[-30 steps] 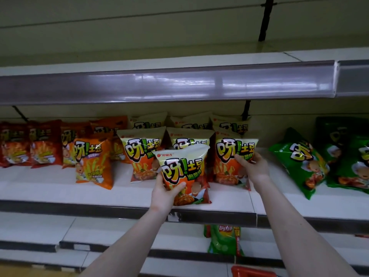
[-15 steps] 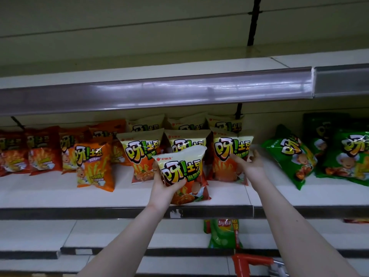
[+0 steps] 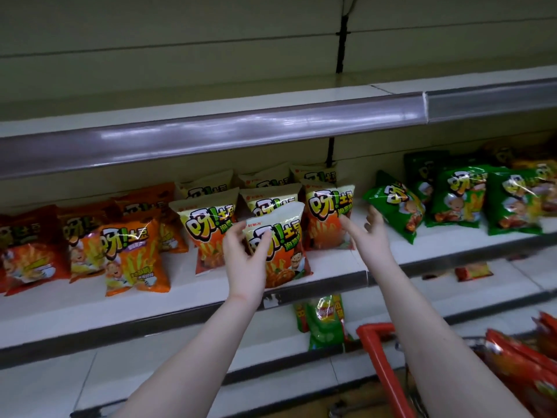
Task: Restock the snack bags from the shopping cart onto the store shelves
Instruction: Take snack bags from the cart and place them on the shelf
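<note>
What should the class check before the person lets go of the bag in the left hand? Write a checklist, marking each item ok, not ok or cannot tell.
1. Left hand grips the held bag: ok.
2. Right hand empty: ok.
3. Same cream-and-orange bags stand behind it: ok.
4. Its base rests on the shelf: cannot tell.
5. Nearest green bag upright: not ok, tilted.
</note>
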